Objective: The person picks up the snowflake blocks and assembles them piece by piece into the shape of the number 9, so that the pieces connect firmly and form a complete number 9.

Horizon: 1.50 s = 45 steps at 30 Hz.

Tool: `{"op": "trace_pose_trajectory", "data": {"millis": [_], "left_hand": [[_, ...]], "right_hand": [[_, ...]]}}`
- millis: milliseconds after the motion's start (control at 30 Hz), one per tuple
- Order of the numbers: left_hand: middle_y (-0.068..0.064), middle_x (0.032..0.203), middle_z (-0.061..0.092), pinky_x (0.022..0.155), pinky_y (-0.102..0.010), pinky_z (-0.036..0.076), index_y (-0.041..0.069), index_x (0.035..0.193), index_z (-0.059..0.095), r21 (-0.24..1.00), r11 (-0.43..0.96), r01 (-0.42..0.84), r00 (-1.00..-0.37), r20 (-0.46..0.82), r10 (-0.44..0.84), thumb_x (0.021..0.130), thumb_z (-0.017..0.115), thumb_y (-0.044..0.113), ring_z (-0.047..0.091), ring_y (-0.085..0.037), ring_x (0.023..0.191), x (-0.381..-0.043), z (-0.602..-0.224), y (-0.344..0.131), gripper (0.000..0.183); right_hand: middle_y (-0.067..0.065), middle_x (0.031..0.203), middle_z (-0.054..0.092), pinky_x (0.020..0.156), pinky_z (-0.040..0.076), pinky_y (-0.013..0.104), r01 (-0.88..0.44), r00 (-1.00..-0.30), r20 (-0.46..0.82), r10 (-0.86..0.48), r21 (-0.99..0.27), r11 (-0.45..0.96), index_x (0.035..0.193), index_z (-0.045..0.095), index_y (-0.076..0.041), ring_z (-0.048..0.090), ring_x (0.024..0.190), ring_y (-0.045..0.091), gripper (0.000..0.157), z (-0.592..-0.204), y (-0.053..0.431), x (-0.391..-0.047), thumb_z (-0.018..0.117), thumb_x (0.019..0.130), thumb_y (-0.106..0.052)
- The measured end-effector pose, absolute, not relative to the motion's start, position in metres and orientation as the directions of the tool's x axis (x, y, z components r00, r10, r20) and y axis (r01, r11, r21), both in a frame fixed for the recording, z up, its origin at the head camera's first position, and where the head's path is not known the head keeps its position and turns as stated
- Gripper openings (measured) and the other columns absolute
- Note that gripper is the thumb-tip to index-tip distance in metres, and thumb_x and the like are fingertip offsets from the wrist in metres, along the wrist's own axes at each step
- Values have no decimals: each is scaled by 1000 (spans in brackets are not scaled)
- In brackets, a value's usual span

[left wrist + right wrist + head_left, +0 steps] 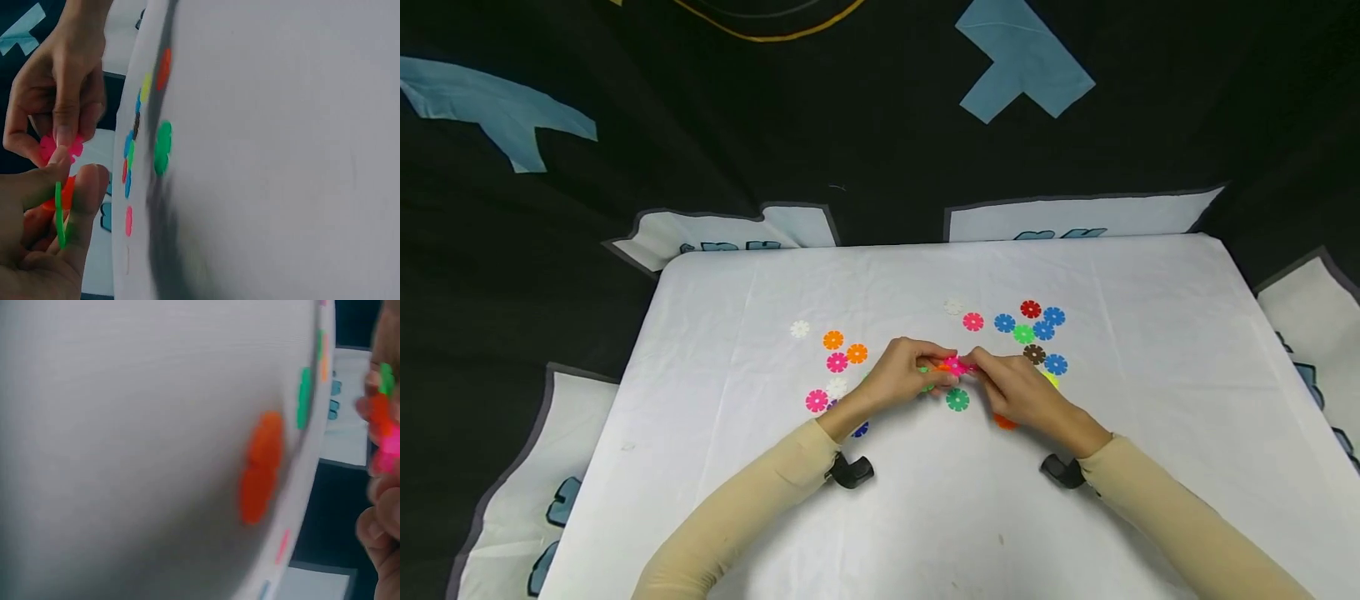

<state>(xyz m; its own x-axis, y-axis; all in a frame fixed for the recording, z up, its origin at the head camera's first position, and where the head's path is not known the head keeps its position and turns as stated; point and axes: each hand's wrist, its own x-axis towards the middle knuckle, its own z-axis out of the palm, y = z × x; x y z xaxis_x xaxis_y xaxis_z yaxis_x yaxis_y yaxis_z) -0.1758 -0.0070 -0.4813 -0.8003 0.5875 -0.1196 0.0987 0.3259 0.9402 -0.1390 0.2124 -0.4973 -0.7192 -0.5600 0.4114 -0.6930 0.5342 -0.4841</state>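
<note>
Near the middle of the table, my left hand point(897, 372) holds a light green notched disc point(60, 215) and an orange-red notched disc point(69, 189), set at an angle to each other. My right hand point(1021, 390) pinches a pink notched disc point(955, 366) between thumb and fingers. In the left wrist view the pink disc meets the left fingertips beside the orange-red one; whether their slots are joined I cannot tell. On the cloth below the hands lies a darker green disc point(957, 400). Orange discs point(261, 465) lie under the right hand, partly hidden in the head view.
Left of the hands lie loose notched discs, among them orange point(833, 339), pink point(816, 401) and white point(800, 329). A cluster with red point(1031, 309), blue point(1055, 364) and brown point(1033, 354) discs lies at the right. White cloth point(955, 533) covers the table.
</note>
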Motion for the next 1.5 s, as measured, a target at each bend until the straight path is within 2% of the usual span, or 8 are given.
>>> {"op": "trace_pose_trajectory", "data": {"millis": [167,333,433,600,733,1067,1333,1500], "left_hand": [[-9,88,76,56,-19,47,0,120,68,935,333,123,-795,-108,597,84,77,14,72,-32,69,-176,-481,-8,40],[-4,90,73,62,-21,51,6,123,67,904,402,144,-799,-134,587,86,76,18,72,-25,71,-178,-480,-19,39],[-4,96,69,68,-26,54,8,128,63,900,419,116,-802,-164,575,89,73,18,72,-26,71,-181,-480,-26,41],[-9,104,65,66,-40,57,13,137,57,906,407,115,-788,-167,593,93,69,18,70,-32,68,-185,-479,-31,46],[-16,95,69,63,-45,55,21,135,59,909,399,121,-767,-170,619,95,65,20,68,-37,71,-183,-475,-30,41],[-18,95,69,67,-51,55,23,131,62,915,382,128,-758,-158,633,97,62,19,67,-37,78,-183,-472,-27,34],[-16,102,67,74,-44,56,21,130,63,911,384,153,-760,-140,634,97,62,18,67,-36,79,-184,-472,-27,34],[-10,103,66,73,-35,55,21,130,63,901,397,174,-764,-131,632,97,62,18,68,-34,79,-185,-471,-27,34]], "right_hand": [[10,88,74,51,40,15,-689,-724,413,-553,-487,537,106,56,-3,47,51,2,26,-499,211,-139,64,85,11],[1,82,67,53,44,18,-595,-792,275,-546,-549,587,129,49,-3,48,52,1,43,-493,216,-141,68,91,-8],[-2,79,61,53,43,21,-477,-873,206,-442,-545,689,134,49,-5,46,54,5,50,-490,234,-148,70,91,-17],[7,91,56,61,41,29,-282,-958,83,-275,-443,851,132,56,-4,48,70,17,44,-501,273,-165,68,92,-17],[12,98,53,64,41,32,-225,-968,-10,-252,-416,881,131,57,-1,48,74,21,42,-510,285,-170,67,93,-17],[9,92,55,73,46,37,-217,-970,13,-242,-487,846,94,59,-4,51,79,23,14,-508,278,-170,70,90,-11],[8,89,54,66,43,32,-208,-974,18,-226,-462,862,125,58,-1,51,78,21,43,-508,266,-173,72,89,-19],[9,93,54,69,46,35,-196,-975,-2,-220,-451,871,116,60,-1,53,79,23,34,-509,267,-175,72,90,-19]]}}
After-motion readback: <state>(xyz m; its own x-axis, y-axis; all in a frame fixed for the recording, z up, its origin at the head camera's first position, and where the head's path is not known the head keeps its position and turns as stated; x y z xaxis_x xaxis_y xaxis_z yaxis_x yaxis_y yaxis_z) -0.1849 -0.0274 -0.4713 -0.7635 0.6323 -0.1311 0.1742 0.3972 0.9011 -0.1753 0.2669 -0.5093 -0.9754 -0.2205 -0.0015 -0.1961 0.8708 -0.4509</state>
